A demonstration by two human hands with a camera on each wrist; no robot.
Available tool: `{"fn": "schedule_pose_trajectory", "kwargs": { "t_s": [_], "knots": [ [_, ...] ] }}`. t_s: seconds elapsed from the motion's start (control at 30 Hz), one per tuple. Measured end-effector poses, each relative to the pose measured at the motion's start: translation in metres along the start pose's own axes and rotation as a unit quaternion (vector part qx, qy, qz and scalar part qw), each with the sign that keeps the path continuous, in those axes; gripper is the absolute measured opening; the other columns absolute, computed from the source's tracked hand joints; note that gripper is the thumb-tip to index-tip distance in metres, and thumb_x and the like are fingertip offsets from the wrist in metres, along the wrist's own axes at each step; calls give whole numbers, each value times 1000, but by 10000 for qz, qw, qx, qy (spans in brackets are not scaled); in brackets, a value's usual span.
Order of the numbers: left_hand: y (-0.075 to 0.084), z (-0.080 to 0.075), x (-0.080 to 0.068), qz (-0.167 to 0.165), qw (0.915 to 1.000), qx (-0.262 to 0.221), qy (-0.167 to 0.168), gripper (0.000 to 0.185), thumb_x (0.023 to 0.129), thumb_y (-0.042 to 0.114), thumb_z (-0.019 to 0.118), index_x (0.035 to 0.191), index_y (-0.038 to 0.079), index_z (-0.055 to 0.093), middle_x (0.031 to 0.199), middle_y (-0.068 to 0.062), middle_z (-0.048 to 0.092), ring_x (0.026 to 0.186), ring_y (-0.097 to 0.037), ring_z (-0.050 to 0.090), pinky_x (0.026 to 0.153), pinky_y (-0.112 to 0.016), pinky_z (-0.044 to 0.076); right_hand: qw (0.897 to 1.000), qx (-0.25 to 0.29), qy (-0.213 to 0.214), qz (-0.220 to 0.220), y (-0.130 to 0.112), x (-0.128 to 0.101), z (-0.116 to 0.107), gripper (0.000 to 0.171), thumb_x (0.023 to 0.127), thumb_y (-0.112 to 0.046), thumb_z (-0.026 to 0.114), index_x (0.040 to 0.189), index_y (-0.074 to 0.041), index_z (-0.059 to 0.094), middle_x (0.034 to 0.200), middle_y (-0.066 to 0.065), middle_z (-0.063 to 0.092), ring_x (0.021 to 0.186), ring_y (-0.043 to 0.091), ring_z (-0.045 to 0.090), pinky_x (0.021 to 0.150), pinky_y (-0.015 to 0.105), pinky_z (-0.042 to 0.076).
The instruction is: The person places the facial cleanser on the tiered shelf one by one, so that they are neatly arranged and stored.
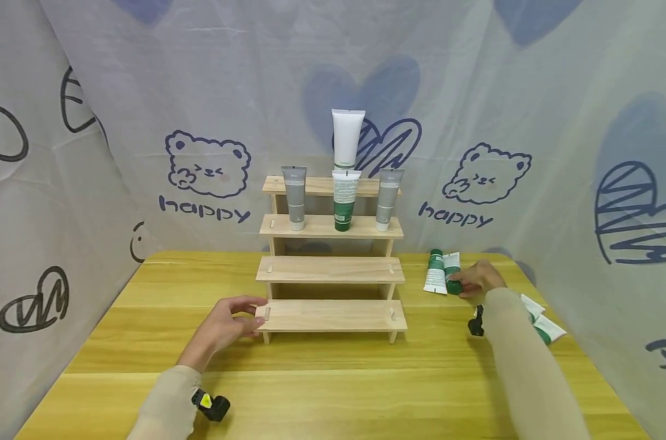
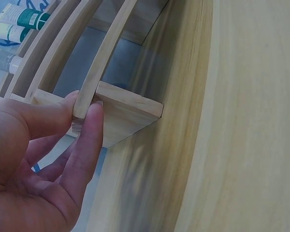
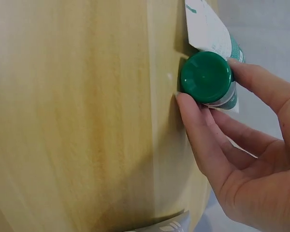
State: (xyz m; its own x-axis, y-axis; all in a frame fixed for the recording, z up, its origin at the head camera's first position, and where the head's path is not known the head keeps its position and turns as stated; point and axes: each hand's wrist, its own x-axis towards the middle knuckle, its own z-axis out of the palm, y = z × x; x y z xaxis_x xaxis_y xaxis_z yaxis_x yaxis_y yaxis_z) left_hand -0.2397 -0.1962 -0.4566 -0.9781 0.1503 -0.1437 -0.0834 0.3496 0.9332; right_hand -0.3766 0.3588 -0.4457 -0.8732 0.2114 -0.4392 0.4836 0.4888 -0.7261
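Note:
My left hand pinches the left end of the lowest board of a stepped wooden display rack, thumb above and fingers below. In the left wrist view, the board runs between thumb and fingertips. Right of the rack, my right hand holds a white-and-green squeeze tube lying on the table, by its cap end. In the right wrist view, thumb and finger sit either side of its round green cap. Another white-and-green tube lies close beside it on the left.
On the rack's second-highest board stand two grey tubes and a white-and-green tube. A taller white tube stands behind on the top board. More tubes lie by the table's right edge, partly behind my right forearm. A printed curtain surrounds the table.

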Motion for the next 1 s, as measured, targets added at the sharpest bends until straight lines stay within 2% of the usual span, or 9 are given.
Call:
{"fn": "schedule_pose_trajectory", "kwargs": {
  "t_s": [0.2,0.4,0.57,0.73,0.87,1.0],
  "knots": [
    [1,0,0,-31,10000,-15,-3,40,86,14,71,125,13,61,117,-17,53,85,-18,66,77,-34,60,9999,65,76,-73,3,1,1,53,80,-15,76,120,11,52,87,12,61,68,20,68,72,35,61],
    [1,1,0,-78,10000,45,43,39,86,14,71,124,14,62,116,-15,54,85,-18,65,77,-33,60,9985,39,67,-542,3,-17,-3,59,80,-12,75,127,14,50,103,19,61,82,24,66,78,39,60],
    [1,1,1,-73,9999,42,67,39,86,13,71,123,14,62,116,-16,54,86,-19,64,78,-35,60,9974,248,-18,-674,0,-28,-10,64,81,-14,75,132,12,44,123,28,54,93,28,65,82,39,59],
    [0,1,1,-81,9999,67,81,39,86,13,71,123,15,63,116,-15,54,85,-19,64,78,-34,60,9966,389,-48,-731,-3,-31,-13,69,82,-17,75,136,8,40,137,28,44,100,29,63,89,40,57],
    [-1,1,1,-87,9999,67,62,39,86,13,71,124,15,63,116,-15,54,86,-19,64,78,-35,60,9952,374,-84,-898,-6,-34,-12,70,83,-18,74,138,8,39,132,23,48,99,25,64,95,42,54],
    [-1,1,1,-54,9999,83,55,39,86,14,71,124,15,62,117,-15,53,85,-19,64,77,-34,60,9920,524,-64,-1149,-10,-37,-8,69,81,-17,76,136,8,42,114,12,60,90,17,66,95,42,54]
  ]
}}
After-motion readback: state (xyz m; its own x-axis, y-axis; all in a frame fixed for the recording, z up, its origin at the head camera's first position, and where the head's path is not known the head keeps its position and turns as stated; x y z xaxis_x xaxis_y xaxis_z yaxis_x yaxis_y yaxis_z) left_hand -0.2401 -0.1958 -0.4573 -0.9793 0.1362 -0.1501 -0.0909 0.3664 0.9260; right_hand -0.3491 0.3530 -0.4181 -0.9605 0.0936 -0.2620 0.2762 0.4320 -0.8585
